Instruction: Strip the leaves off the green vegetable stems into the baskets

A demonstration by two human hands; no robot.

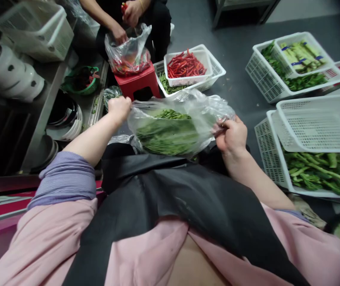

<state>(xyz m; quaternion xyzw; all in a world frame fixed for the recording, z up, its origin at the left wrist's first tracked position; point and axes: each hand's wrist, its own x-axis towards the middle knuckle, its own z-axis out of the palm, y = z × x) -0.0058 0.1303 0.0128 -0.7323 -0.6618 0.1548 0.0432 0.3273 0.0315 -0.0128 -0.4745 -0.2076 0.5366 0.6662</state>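
The person's left hand and right hand hold a clear plastic bag open above a black apron. The bag contains green vegetable stalks. The left-hand fingers are clamped on the bag's left edge. The right-hand fingers are clamped on gathered plastic at its right edge.

Directly ahead, a red plastic stool supports a second plastic bag containing red and green produce. A co-worker's lower hand is at that bag's mouth. The co-worker's upper hand grips what appears to be a red chili, though the frame edge crops it.

A small white basket of red chilies sits in a larger white basket on the grey floor. Further white baskets of greens stand to the right. A green bowl stands on a stainless steel surface to the left.
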